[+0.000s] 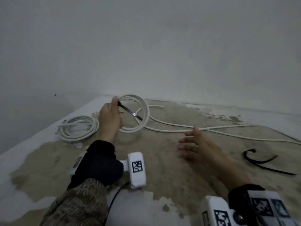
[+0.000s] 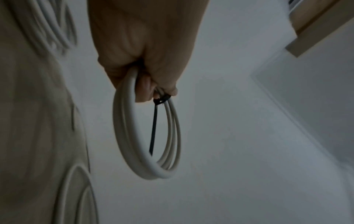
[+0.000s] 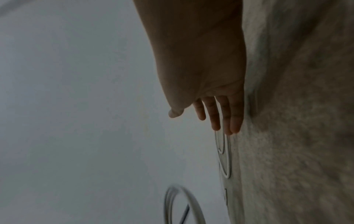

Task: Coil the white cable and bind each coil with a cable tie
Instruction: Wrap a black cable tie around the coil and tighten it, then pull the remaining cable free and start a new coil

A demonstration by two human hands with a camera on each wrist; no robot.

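Observation:
My left hand point(image 1: 110, 116) grips a coil of white cable point(image 1: 144, 110) and holds it upright above the floor. A black cable tie point(image 1: 130, 112) wraps the coil at my fingers, its loose tail sticking out to the right. In the left wrist view my fingers point(image 2: 142, 89) curl round the coil point(image 2: 132, 151) with the tie point(image 2: 154, 128) hanging across the ring. My right hand point(image 1: 193, 144) hovers open, fingers spread, above the loose white cable point(image 1: 175, 130) trailing over the floor. In the right wrist view the straight fingers point(image 3: 216, 119) hold nothing.
A second white coil point(image 1: 78, 129) lies on the floor left of my left hand. Spare black cable ties point(image 1: 263, 162) lie at the right. The worn, patchy floor point(image 1: 162, 160) meets a white wall point(image 1: 146, 46) just behind the coils.

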